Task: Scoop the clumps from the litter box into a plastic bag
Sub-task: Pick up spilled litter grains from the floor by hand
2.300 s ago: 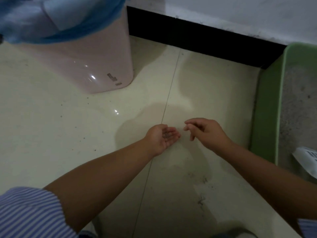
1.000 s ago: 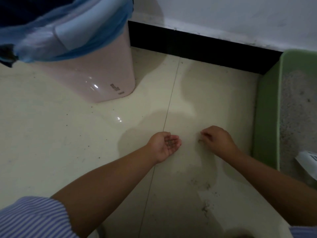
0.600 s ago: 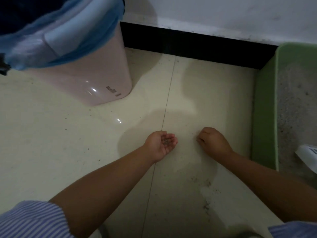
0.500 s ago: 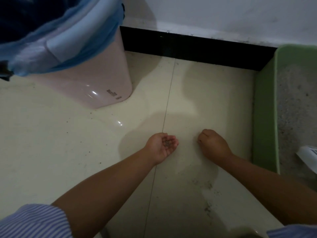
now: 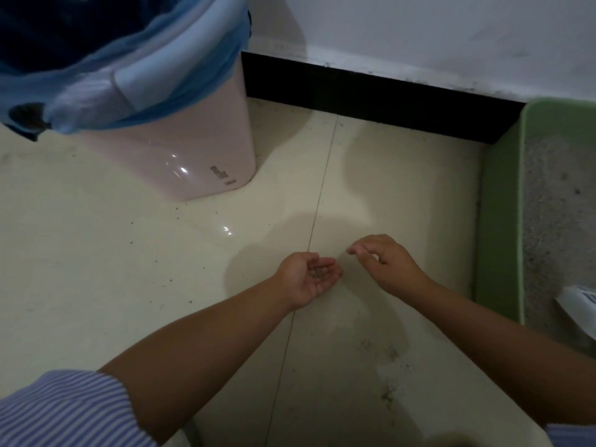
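The left hand (image 5: pixel 308 277) lies palm up just above the floor (image 5: pixel 129 269), its fingers loosely cupped rather than closed, and a small heap of grey litter grains (image 5: pixel 319 271) sits in the hollow of the palm; held that way it serves as a little dish, so that stray grains gathered from the tiles have somewhere to go. The right hand (image 5: pixel 385 266) hovers just to the right of it, palm down, fingers bent and drawn toward the thumb with the fingertips (image 5: pixel 353 251) pointing at the left palm; whether a grain is pinched there I cannot tell, since the tips are small and dim. The 2 hands are near each other but not touching. More spilt grains (image 5: pixel 392 353) speckle the near floor on the right, which is probably why both hands work low here. The green litter box (image 5: pixel 498 227) stands at the right edge against the dark skirting (image 5: pixel 371 95), its grey litter (image 5: pixel 558 204) showing inside, and a white object (image 5: pixel 580 300), cut off by the frame, rests in it. At the far left stands a pink bin (image 5: pixel 180 159) lined with the blue plastic bag (image 5: pixel 180 79), its mouth open and folded over the rim, well apart from the hands.
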`<action>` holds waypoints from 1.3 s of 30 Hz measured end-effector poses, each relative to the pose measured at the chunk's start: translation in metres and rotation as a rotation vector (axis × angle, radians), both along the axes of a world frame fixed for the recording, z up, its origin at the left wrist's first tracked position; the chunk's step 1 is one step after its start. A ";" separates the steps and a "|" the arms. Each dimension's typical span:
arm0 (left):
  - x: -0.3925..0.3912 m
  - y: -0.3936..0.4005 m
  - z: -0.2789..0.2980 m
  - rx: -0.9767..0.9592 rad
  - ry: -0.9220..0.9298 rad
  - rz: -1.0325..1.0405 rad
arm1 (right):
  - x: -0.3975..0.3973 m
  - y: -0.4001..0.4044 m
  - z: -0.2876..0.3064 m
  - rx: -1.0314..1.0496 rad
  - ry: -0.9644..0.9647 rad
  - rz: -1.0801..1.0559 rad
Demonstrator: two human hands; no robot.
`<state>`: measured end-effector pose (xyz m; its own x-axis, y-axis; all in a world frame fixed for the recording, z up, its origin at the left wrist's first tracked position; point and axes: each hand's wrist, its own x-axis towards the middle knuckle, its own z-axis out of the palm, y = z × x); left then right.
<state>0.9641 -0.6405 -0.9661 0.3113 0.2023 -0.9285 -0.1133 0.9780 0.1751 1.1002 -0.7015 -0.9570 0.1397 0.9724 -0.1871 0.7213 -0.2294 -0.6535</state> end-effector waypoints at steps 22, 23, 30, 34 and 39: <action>0.000 0.119 0.237 0.588 -0.333 0.331 | -0.012 0.139 0.129 0.428 -0.096 -0.096; -0.005 0.126 0.249 0.634 -0.325 0.368 | -0.019 0.147 0.141 0.485 -0.101 -0.066; -0.054 0.191 0.252 1.408 0.670 -0.124 | -0.077 0.182 0.174 0.542 -0.069 0.078; -0.086 0.191 0.222 1.361 1.134 -1.144 | -0.083 0.184 0.166 0.507 -0.151 0.113; -0.098 0.176 0.216 1.235 1.194 -1.276 | -0.081 0.179 0.166 0.491 -0.198 0.098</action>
<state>0.8656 -0.4649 -0.7499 0.2494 0.9126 -0.3239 0.9684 -0.2329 0.0893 1.0196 -0.5220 -0.7914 0.0303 0.9489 0.3141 0.8442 0.1439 -0.5163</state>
